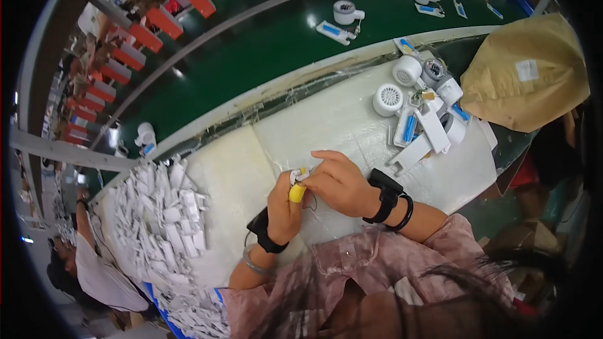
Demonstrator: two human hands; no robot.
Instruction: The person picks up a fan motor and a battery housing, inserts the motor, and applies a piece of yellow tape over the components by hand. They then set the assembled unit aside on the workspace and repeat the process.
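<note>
My left hand (286, 208) and my right hand (339, 186) meet over the worktable, fingers closed and pinched together. Between the fingertips shows a small white piece (304, 176), its exact kind too small to tell. A yellow wrapping (297, 193) sits at the fingers of the left hand. Beyond the right hand lies a cluster of white handheld fan parts: a round grilled fan head (387, 99), a white handle shell (432, 127) and a blue battery (409, 128). To the left of the left hand is a heap of white plastic handle pieces (166, 210).
A green conveyor belt (251, 56) curves behind the table, carrying several fan assemblies such as one (344, 12). A brown paper sack (527, 75) stands at the right. Orange and white boxes (164, 22) line the belt's far side. A co-worker in a white top (103, 270) is at the left.
</note>
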